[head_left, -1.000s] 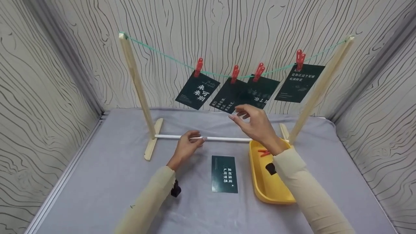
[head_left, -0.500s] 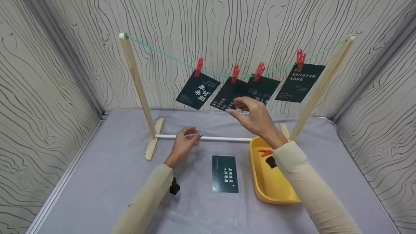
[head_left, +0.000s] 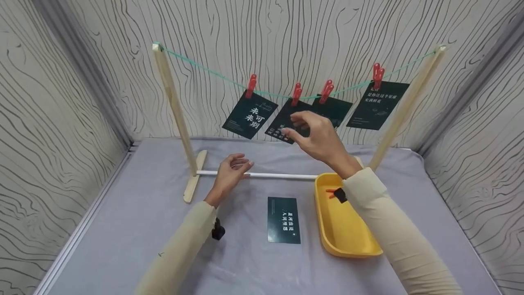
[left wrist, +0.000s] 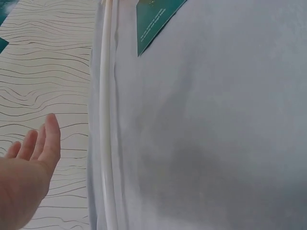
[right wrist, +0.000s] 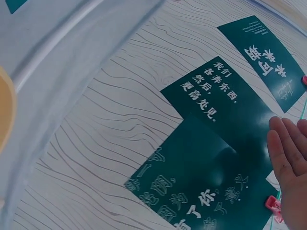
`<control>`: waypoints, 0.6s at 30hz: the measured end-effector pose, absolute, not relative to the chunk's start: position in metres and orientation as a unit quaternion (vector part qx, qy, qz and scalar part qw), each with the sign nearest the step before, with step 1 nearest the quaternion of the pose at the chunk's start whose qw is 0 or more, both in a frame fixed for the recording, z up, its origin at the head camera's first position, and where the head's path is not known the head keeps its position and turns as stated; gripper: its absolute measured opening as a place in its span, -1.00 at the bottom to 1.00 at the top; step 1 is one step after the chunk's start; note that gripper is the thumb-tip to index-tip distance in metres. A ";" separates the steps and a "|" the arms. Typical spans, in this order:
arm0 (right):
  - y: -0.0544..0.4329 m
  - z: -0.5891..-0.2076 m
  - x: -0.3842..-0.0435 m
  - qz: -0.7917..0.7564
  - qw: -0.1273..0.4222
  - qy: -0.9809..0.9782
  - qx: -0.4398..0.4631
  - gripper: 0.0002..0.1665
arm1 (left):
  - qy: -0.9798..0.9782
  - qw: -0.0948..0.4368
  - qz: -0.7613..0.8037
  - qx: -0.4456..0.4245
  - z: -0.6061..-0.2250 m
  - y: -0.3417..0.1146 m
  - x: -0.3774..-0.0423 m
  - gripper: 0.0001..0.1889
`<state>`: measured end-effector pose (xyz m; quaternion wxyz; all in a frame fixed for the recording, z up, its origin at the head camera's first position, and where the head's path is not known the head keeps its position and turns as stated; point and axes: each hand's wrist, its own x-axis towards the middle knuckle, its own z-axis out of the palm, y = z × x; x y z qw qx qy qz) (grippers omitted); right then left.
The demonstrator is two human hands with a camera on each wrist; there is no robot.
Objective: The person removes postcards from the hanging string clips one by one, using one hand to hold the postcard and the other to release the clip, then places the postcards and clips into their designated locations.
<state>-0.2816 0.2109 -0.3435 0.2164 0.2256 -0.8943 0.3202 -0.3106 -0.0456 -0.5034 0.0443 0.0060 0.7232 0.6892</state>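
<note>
My right hand (head_left: 321,137) is raised in front of the green line (head_left: 213,73), fingers loosely curved and holding nothing. Just behind it hang two overlapping dark green cards; the left one (head_left: 282,123) partly hides behind my fingers, the other (right wrist: 192,167) fills the lower middle of the right wrist view. Red clothespins (head_left: 297,94) clip the cards to the line. Above the white rod (head_left: 278,176) hovers my left hand (head_left: 227,176), relaxed and holding nothing. A further dark green card (head_left: 283,219) lies flat on the cloth between my forearms.
A card (head_left: 249,114) hangs to the left and another (head_left: 377,105) to the right. Wooden posts (head_left: 174,98) carry the line at both ends. A yellow bin (head_left: 321,221) with a red clothespin (head_left: 330,193) inside stands by my right forearm. Patterned walls (head_left: 282,32) enclose the table.
My right hand has risen steadily and shifted slightly left, covering more of the middle cards. My left hand has drifted a little up and to the left. The card on the table stays put.
</note>
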 end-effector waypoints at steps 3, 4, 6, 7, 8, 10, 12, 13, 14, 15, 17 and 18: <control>0.209 -0.338 -0.284 0.319 0.214 -0.895 0.226 -0.42 | 0.721 0.039 0.692 0.010 -0.501 -0.045 -0.314 -0.38; 0.208 -0.335 -0.285 0.317 0.216 -0.895 0.226 -0.43 | 0.719 0.038 0.694 0.012 -0.500 -0.044 -0.316 -0.38; 0.207 -0.329 -0.286 0.315 0.221 -0.895 0.225 -0.44 | 0.715 0.036 0.698 0.020 -0.498 -0.043 -0.319 -0.37; 0.206 -0.326 -0.286 0.312 0.224 -0.895 0.225 -0.45 | 0.713 0.036 0.700 0.023 -0.497 -0.042 -0.321 -0.37; 0.205 -0.324 -0.287 0.310 0.226 -0.895 0.226 -0.46 | 0.711 0.036 0.702 0.025 -0.496 -0.042 -0.322 -0.37; 0.201 -0.319 -0.288 0.305 0.228 -0.895 0.232 -0.48 | 0.706 0.035 0.707 0.022 -0.495 -0.042 -0.324 -0.39; 0.197 -0.315 -0.289 0.303 0.227 -0.894 0.239 -0.50 | 0.703 0.034 0.710 0.018 -0.494 -0.043 -0.324 -0.41; 0.195 -0.313 -0.289 0.301 0.227 -0.894 0.241 -0.50 | 0.701 0.034 0.712 0.015 -0.493 -0.043 -0.324 -0.42; 0.193 -0.312 -0.289 0.300 0.227 -0.894 0.243 -0.50 | 0.698 0.033 0.716 0.013 -0.493 -0.044 -0.324 -0.42; 0.191 -0.311 -0.290 0.298 0.226 -0.895 0.243 -0.51 | 0.695 0.031 0.718 0.011 -0.493 -0.044 -0.324 -0.43; 0.188 -0.309 -0.290 0.298 0.225 -0.896 0.242 -0.51 | 0.687 0.025 0.726 0.008 -0.493 -0.045 -0.324 -0.44; 0.186 -0.308 -0.290 0.298 0.225 -0.896 0.240 -0.51 | 0.684 0.021 0.729 0.005 -0.493 -0.046 -0.324 -0.45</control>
